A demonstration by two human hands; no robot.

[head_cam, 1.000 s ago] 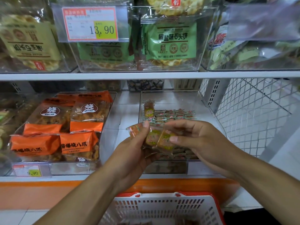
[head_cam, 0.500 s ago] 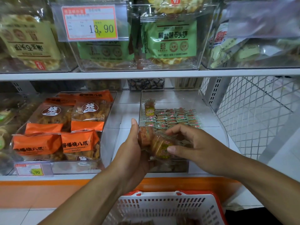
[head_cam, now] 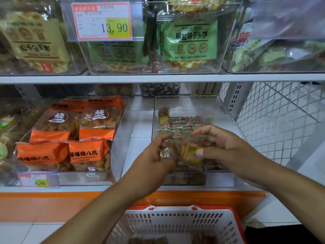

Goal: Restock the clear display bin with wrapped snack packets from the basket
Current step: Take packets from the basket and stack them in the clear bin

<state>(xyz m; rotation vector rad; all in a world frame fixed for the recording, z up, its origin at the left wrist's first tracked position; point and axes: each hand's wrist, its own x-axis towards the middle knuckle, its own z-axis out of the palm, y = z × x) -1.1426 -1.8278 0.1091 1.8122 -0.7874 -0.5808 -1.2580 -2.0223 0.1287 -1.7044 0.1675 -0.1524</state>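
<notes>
Both hands reach into the clear display bin point(head_cam: 226, 111) on the lower shelf. My left hand point(head_cam: 154, 155) pinches a small wrapped snack packet point(head_cam: 166, 153) at its fingertips. My right hand point(head_cam: 221, 143) holds a bunch of wrapped snack packets point(head_cam: 190, 152), thumb in front and fingers curled over the top. The two hands meet just above the bin's front part. Rows of small packets point(head_cam: 186, 123) lie on the bin's floor, and one packet point(head_cam: 163, 115) stands upright at the back left. The white basket with a red rim point(head_cam: 175, 224) sits below, a few packets visible inside.
A clear bin of orange snack bags point(head_cam: 73, 134) stands to the left with a 9.90 price tag point(head_cam: 35, 181). The upper shelf point(head_cam: 158, 78) carries bins of green and yellow packs close overhead. A white wire mesh panel point(head_cam: 274, 117) closes the right side.
Both hands have moved forward and down from in front of the bin into it, carrying the packets. The packets now sit lower, just above the ones lying in the bin.
</notes>
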